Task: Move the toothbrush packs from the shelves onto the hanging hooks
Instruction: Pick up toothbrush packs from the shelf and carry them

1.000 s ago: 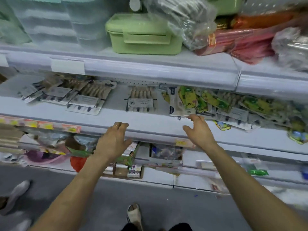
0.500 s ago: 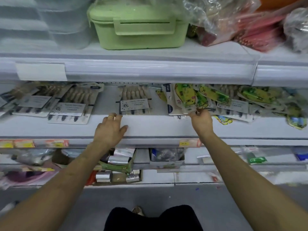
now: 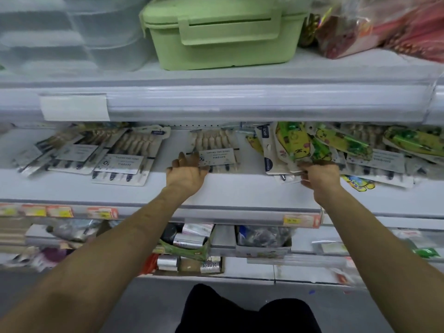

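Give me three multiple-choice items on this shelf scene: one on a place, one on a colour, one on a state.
1. Where does the green lunch box stand?
A. on the shelf above the toothbrush packs
B. on the floor
C. on a hook

2. What colour are the cartoon packs?
A. blue
B. yellow and green
C. black

3. What is the right hand doing?
A. hanging idle
B. pressing the lunch box lid
C. gripping toothbrush packs

Key: 1 A, it sits on the upper shelf, over the packs. 2 B, they show yellow figures with green print. 3 C, its fingers curl round the packs' front edges.
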